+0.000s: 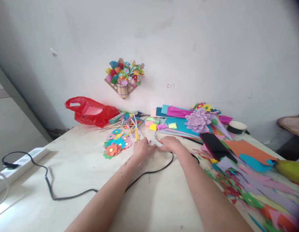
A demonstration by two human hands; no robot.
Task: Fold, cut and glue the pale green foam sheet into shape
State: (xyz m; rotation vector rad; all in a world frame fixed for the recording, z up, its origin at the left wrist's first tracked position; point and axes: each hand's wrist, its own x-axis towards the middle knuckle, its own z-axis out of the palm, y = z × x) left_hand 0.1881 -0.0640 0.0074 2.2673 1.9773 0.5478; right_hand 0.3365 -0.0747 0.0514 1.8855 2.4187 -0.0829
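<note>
At the middle of the table, my left hand [142,148] and my right hand [170,143] come close together around a small white object [154,141]. Fingers of both hands are bent against it from either side, and they hide much of its shape, so its kind is unclear. A black cord [149,172] runs across the table and ends beneath my right hand. Left of my left hand lies a cluster of foam flowers [113,149] in several colours. Just beyond it are yellow and lilac strips [137,130].
Behind are packets of coloured clay [153,127], foam sheets [178,112], a purple flower [198,120] and a red plastic bag [91,112]. A phone [215,145], scraps [233,187] and a tape roll [237,126] lie right. A power strip [25,162] sits left.
</note>
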